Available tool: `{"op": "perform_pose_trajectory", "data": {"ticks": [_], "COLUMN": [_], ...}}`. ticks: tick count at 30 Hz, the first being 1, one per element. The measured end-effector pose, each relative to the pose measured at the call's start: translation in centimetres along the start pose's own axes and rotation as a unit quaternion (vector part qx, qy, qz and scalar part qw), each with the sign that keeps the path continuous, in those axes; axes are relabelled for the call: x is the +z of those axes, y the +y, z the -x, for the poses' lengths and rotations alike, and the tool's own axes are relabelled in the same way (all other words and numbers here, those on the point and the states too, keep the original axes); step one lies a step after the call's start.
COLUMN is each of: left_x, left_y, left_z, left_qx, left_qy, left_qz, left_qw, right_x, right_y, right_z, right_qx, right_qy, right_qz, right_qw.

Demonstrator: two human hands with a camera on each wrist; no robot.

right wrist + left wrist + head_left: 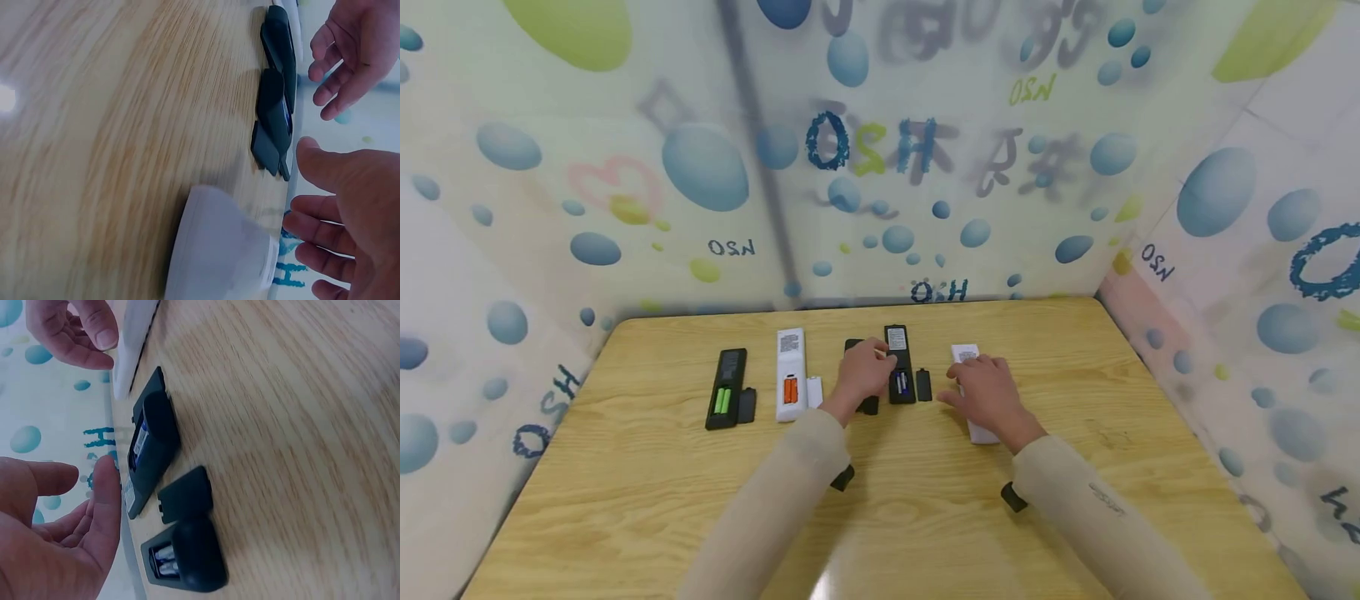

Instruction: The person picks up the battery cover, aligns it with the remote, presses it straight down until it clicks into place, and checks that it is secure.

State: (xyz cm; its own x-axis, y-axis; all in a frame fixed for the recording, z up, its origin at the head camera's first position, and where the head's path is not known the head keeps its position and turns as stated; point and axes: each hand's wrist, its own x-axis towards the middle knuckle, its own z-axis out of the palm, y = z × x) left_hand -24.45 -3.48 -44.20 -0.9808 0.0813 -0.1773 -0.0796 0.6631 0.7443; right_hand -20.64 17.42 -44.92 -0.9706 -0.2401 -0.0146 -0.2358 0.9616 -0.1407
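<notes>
My left hand (863, 371) hovers over a black remote control (869, 406), partly covering it; its fingers are loosely bent and hold nothing. That remote's open compartment shows silver batteries (166, 560) in the left wrist view. Just right of this hand lies another black remote (898, 340) with blue batteries (902, 382) and its loose battery cover (923, 385) alongside. Above a white remote (983, 434), my right hand (988, 392) spreads its relaxed fingers, with nothing in its grasp. In the right wrist view the white remote (219, 250) lies apart from the fingers; its compartment cannot be made out.
Farther left on the wooden table (625, 467) lie a black remote (730, 367) with green batteries, its cover (747, 405) beside it, and a white remote (790, 354) with orange batteries and a white cover (815, 392). A patterned wall (880, 275) stands behind the table.
</notes>
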Motion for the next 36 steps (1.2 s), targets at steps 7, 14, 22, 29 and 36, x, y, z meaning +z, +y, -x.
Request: {"op": "perform_pose_trajectory", "data": {"ticks": [7, 14, 22, 29, 36], "left_x": [-0.3, 0.3, 1.1, 1.9, 2.6], "left_y": [-0.9, -0.9, -0.1, 0.1, 0.5], "left_z": [-0.8, -1.7, -2.8, -3.8, -4.4], "left_qx": [-0.021, -0.031, -0.066, -0.083, -0.101], "left_qy": [-0.009, -0.002, 0.004, 0.013, 0.005], "left_qz": [0.052, 0.052, -0.003, -0.059, -0.093], "left_qw": [0.9984, 0.9981, 0.9978, 0.9947, 0.9905], "right_x": [0.4, 0.9, 1.0, 1.5, 2.1], "right_y": [-1.1, -1.5, -1.8, -1.9, -1.8], "right_z": [-1.3, -2.8, -3.6, -4.0, -4.4], "right_qx": [-0.01, -0.006, -0.005, -0.017, -0.023], "right_qy": [-0.005, -0.017, -0.035, -0.03, -0.023], "right_qz": [0.018, 0.032, 0.038, 0.045, 0.051], "right_qw": [1.0, 0.999, 0.999, 0.998, 0.998]}}
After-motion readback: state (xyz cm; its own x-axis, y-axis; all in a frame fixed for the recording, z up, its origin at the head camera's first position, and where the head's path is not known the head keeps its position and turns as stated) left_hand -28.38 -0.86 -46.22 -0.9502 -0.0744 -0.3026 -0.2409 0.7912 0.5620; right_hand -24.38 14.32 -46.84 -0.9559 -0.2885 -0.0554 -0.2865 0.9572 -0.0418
